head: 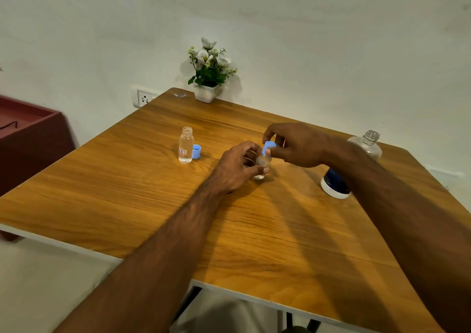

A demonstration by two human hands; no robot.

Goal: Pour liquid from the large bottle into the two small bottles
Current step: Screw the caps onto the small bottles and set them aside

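Observation:
A small clear bottle (185,144) stands uncapped at the table's left-middle, holding clear liquid, with its blue cap (196,151) lying beside it. My left hand (239,167) grips a second small bottle (262,163) standing on the table. Above it, my right hand (295,144) pinches a blue cap (269,148) at that bottle's mouth. The large clear bottle (367,145) with a dark blue label stands uncapped at the right, partly hidden behind my right forearm.
A wooden table (153,205) carries everything. A white pot with artificial flowers (209,78) sits at the far edge against the wall. A dark red cabinet (28,139) stands to the left, and a wall socket (144,99) is behind the table.

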